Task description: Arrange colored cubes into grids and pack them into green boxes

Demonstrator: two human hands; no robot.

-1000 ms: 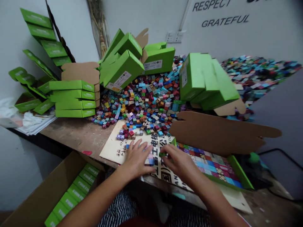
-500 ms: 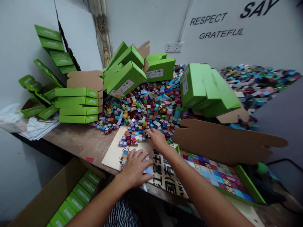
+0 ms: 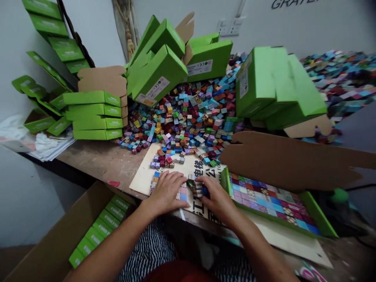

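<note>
Worn wooden bench [image 3: 96,162]: just left of the open green cardboard box [image 3: 224,181], right hand [image 3: 217,199] pinches small patterned cubes [image 3: 197,190]; left hand [image 3: 166,192], farther left, lies spread flat.

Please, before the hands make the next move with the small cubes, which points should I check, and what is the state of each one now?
1. Grip: the right hand pinches a small stack of cubes: ok.
2. Support: the left hand lies flat on a row of cubes on the cardboard sheet: ok.
3. Access: the green box is open, with its lid flap folded back: ok.
4. Free slots in the box: none visible, and the near edge is partly hidden: cannot tell.
5. Supply: the loose cube pile lies just beyond the sheet: ok.
</note>
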